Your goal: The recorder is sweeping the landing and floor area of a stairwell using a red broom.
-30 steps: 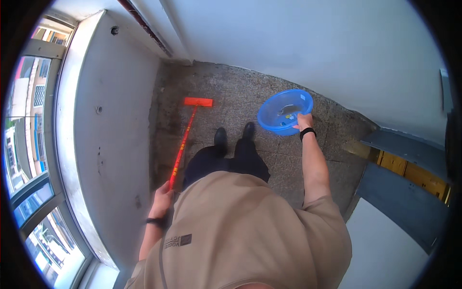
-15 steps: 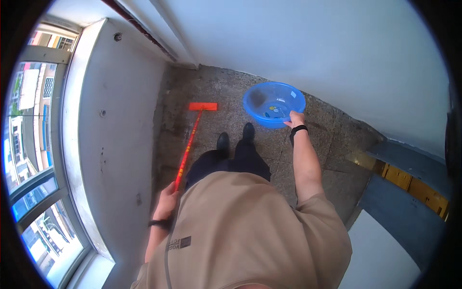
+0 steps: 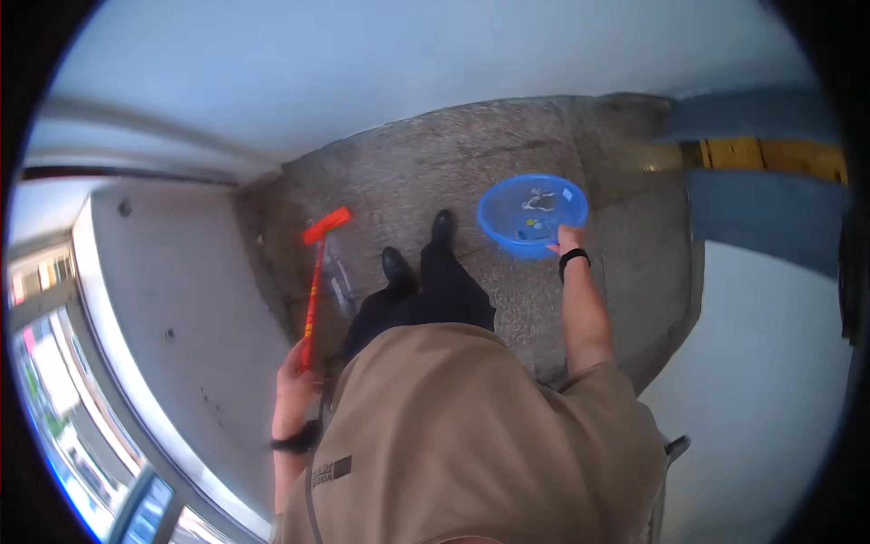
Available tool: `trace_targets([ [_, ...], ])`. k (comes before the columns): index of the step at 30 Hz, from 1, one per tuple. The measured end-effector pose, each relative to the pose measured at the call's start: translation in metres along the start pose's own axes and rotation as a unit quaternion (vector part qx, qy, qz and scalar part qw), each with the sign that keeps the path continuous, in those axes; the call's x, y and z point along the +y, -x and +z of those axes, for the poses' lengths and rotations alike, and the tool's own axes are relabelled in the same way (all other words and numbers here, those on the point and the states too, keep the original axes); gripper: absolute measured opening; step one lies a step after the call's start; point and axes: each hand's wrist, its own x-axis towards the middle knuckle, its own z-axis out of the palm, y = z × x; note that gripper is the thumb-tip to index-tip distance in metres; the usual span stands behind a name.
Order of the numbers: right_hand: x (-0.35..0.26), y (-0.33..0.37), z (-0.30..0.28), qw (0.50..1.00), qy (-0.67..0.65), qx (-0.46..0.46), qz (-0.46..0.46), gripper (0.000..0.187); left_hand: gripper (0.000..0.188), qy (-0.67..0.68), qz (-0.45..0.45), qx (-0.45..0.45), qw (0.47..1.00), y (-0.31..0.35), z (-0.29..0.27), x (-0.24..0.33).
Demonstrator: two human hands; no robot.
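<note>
My left hand, with a dark band at the wrist, is closed round the upper end of a red pole with yellow markings. A flat, rectangular orange-red head sits at the pole's far end, tilted, near the floor. At my right, my right hand grips the near rim of a round blue plastic basin. It hangs tipped toward me. Coloured print and a pale shiny patch show inside; whether it holds water I cannot tell.
Worn speckled stone floor surrounds my dark shoes. A blurred pale streak lies beside the pole. White wall runs across the far side, with a window at left. Grey-blue steps or ledges with yellow-brown panels stand right.
My body has turned right, so walls and window have swung round in view. The pole's head has shifted left and tilted. The basin has come along in my right hand.
</note>
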Motion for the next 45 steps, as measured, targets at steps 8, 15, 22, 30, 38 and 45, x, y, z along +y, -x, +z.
trace_targets([
  [8,0.107,0.079,-0.047,0.996,-0.031,-0.034,0.078,0.035,0.051,-0.07,0.015,-0.071,0.995,0.038,-0.025,0.007],
  [15,0.057,0.037,-0.087,0.99,-0.108,0.04,0.085,0.037,0.051,-0.103,0.029,-0.126,0.986,0.027,0.014,0.046],
  [22,0.075,0.025,-0.162,0.98,-0.118,0.143,0.065,0.029,0.053,-0.081,0.03,-0.175,0.981,0.007,0.086,0.08],
  [30,0.236,0.04,-0.161,0.94,-0.239,0.16,0.186,0.048,0.052,-0.129,0.036,-0.187,0.973,-0.01,0.138,0.105],
  [38,0.335,0.015,-0.174,0.905,-0.314,0.118,0.259,0.044,0.049,-0.145,0.072,-0.175,0.971,-0.028,0.179,0.118],
  [45,0.244,-0.06,-0.204,0.936,-0.3,0.135,0.127,0.044,0.049,-0.144,0.081,-0.174,0.971,-0.039,0.196,0.119],
])
